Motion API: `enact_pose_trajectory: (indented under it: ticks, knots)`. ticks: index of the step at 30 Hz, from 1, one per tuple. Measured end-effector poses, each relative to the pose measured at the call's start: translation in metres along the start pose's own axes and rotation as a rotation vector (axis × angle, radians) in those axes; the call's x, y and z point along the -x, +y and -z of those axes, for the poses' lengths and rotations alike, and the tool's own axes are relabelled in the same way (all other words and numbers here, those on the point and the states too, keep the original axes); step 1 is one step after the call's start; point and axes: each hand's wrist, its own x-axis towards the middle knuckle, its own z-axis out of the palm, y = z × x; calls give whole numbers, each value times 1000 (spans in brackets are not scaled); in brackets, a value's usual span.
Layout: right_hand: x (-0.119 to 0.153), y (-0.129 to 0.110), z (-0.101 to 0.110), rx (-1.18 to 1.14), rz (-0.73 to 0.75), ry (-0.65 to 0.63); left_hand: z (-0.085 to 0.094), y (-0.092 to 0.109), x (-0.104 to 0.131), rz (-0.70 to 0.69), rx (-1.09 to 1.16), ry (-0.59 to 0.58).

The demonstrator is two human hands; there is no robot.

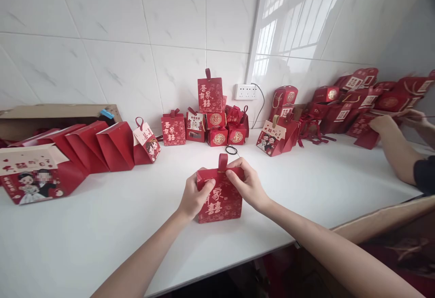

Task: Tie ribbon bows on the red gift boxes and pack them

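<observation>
A red gift box (pixel 222 205) with pale lettering stands upright near the front edge of the white table (pixel 163 239). My left hand (pixel 197 193) grips its left side, the thumb on the front face and the fingers hidden behind. At the top right, my right hand (pixel 246 182) pinches the upper edge beside the strap, thumb in front. A dark red ribbon loop (pixel 222 163) sticks up from the middle of the box top, between the two hands.
Behind stand stacked red boxes (pixel 210 95) and a black cord ring (pixel 231 150). Several red boxes (pixel 115 146) line the left, by a cardboard carton (pixel 68 111). More boxes (pixel 362 100) pile up at the right, where another person's hands (pixel 384 128) work. A socket strip (pixel 246 91) is on the wall.
</observation>
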Motion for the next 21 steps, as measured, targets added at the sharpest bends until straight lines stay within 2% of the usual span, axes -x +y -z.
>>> enact_pose_trajectory:
  ticks: [10, 13, 16, 21]
  knots:
    - [1, -3, -1, -15, -38, 0, 0, -1, 0, 6, 26, 11]
    - [5, -1, 0, -133, -106, -54, 0, 1, -1, 25, 58, 41]
    - [7, 4, -2, -263, -189, -126, 2, 4, -5, 70, 112, 126]
    - [3, 10, -8, -422, -313, -153, 5, 7, -12, 161, 179, 209]
